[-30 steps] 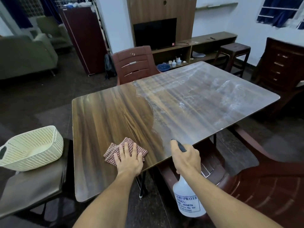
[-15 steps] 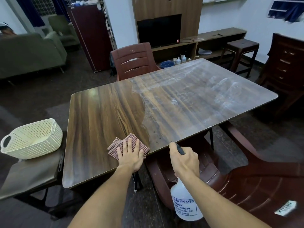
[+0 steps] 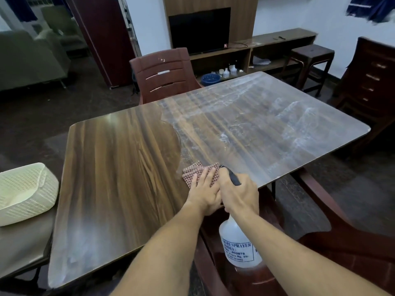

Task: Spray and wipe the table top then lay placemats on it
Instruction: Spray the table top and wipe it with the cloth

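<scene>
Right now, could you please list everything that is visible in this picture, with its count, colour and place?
table: one, brown wood grain, centre; whitish film on right part.
cloth: one, red checked, on the table near its front edge.
spray bottle: one, translucent white, below the table's front edge.
basket: one, cream, left of the table.
far chair: one, maroon, behind the table.
near chair: one, maroon, front right.
TV: one, black, back wall.
stool: one, dark brown, back right.
sofa: one, grey-green, back left.
left hand: one, bare, flat on the cloth.
right hand: one, bare, grips the spray bottle.
</scene>
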